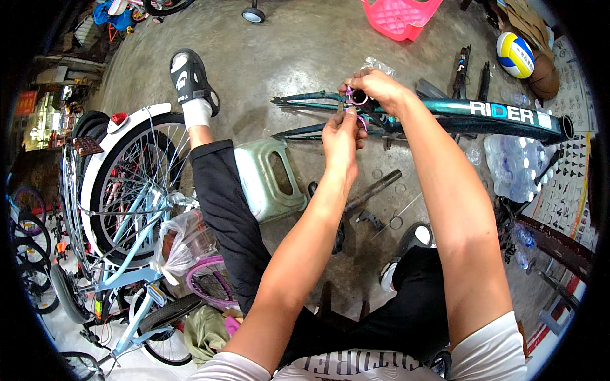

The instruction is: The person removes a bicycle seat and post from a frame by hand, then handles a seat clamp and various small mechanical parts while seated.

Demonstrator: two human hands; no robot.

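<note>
A dark teal bicycle frame [445, 109] extends across the floor area ahead of me, its thick tube to the right and thin forked stays to the left. Over the stays, my right hand [376, 87] pinches the upper part of a small purple-looped piece [359, 100], perhaps scissors. Just below and nearer to me, my left hand [341, 141] has its fingers closed at the lower purple loop. The fingers hide much of the piece, so its exact kind is unclear.
A pale green stool [262, 206] stands left of my left forearm. Beyond it is a light blue bicycle [136, 244]. A metal tube [375, 189] and small parts lie on the floor. Wrapped bottles [518, 166] and a volleyball [515, 55] are at right, a pink stool [401, 18] far ahead.
</note>
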